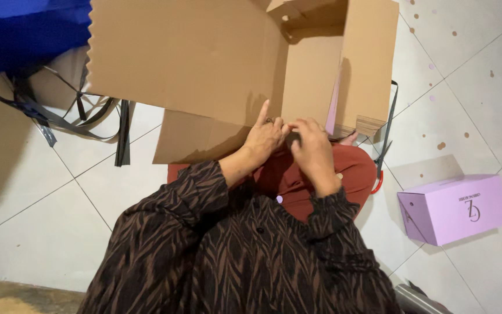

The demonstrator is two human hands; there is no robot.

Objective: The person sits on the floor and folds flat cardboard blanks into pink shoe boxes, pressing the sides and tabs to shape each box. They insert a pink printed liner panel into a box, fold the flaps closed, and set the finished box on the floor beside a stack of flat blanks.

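Head view, left hand (264,138), right hand (312,150), cardboard sheet (187,55)

brown cardboard box (204,58), lilac box (454,208), blue bag (24,29), brown/blk striped sleeves (193,192)

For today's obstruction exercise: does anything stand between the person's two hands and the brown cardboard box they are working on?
Nothing visible does. The left hand and right hand already rest on the near edge of the cardboard box. The lilac box sits apart on the floor.

Head view, steeply downward, close over lap
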